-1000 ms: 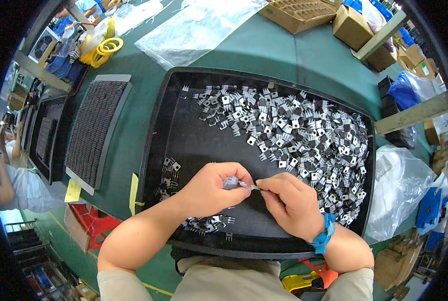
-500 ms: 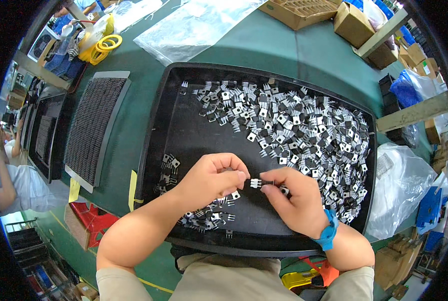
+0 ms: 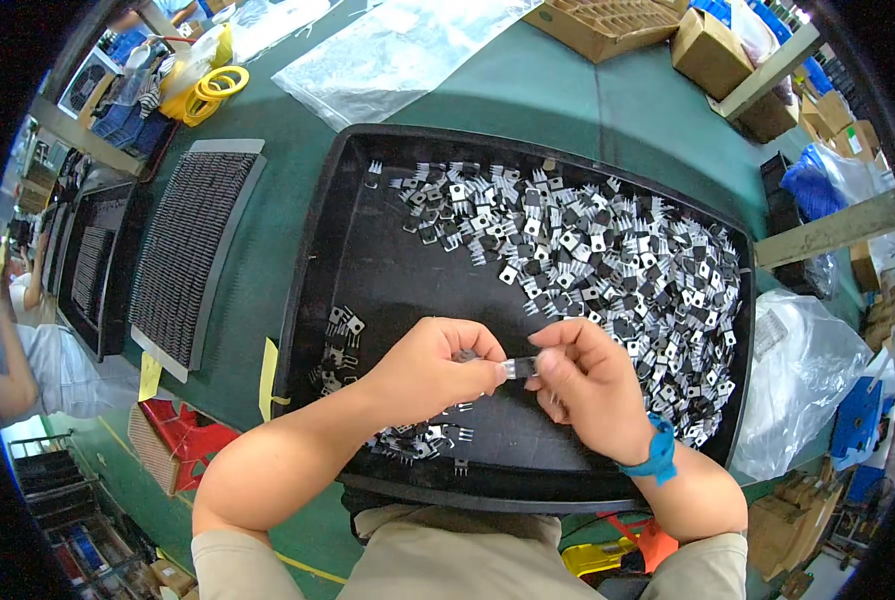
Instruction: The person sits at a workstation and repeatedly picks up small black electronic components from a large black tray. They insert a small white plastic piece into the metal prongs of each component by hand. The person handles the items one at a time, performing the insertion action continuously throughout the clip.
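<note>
Over the black tray, my two hands meet at a small black transistor with metal legs. My left hand pinches its left end between thumb and forefinger, and something grey shows inside the curled fingers. At the other end are the closed fingertips of my right hand; thin metal legs poke out below its thumb, though what they belong to is hidden. A big heap of loose transistors fills the tray's right and far side. Smaller groups of transistors lie beside and under my left forearm.
Left of the tray, a board with dense rows of dark parts lies on the green table. Yellow tape rolls, a clear plastic bag and cardboard boxes are farther back. Another person's arm shows at far left.
My left hand has come down and right and now grips the transistor's near end. The right hand's fingers have lifted and re-curled around its other end. The heap looks unchanged.
</note>
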`<state>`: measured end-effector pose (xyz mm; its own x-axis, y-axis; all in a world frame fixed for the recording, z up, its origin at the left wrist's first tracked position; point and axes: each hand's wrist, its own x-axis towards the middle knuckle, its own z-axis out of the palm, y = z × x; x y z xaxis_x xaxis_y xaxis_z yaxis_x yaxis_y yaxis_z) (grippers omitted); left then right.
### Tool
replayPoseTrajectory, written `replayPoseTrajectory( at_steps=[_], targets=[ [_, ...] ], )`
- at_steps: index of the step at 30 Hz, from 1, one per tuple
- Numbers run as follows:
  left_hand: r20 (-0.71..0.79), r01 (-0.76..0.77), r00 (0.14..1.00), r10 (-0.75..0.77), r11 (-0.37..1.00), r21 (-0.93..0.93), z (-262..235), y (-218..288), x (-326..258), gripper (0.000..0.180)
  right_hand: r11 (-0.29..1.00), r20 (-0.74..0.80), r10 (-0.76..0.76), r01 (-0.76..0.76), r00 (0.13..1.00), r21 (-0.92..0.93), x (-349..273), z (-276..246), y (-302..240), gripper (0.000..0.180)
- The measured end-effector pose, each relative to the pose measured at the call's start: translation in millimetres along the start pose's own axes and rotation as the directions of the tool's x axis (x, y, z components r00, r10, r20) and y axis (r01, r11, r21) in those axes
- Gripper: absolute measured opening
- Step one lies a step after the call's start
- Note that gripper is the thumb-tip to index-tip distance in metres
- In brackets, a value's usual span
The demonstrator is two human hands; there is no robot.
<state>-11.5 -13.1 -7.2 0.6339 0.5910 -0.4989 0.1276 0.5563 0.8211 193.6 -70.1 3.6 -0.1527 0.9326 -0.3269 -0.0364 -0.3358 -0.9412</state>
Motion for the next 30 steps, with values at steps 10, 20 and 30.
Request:
replayPoseTrajectory(
  at_steps=[10,20,30],
  targets=[
    [-0.049,-0.062,0.998,0.049,0.941,-0.334,-11,-5,4,0.018,0.958,0.127,0.017,0.020,0.992,-0.287,12,5,6,0.010],
    [0.016,-0.134,0.987,0.161,0.864,-0.485,-12,-7,6,0.021,0.345,0.473,-0.086,0.471,0.877,-0.812,13,18,36,0.015],
    [0.038,-0.137,0.986,0.160,0.926,-0.352,-5,-1,0,0.022,0.765,-0.023,-0.427,0.347,0.904,-0.542,1,-3,-6,0.011]
  ],
)
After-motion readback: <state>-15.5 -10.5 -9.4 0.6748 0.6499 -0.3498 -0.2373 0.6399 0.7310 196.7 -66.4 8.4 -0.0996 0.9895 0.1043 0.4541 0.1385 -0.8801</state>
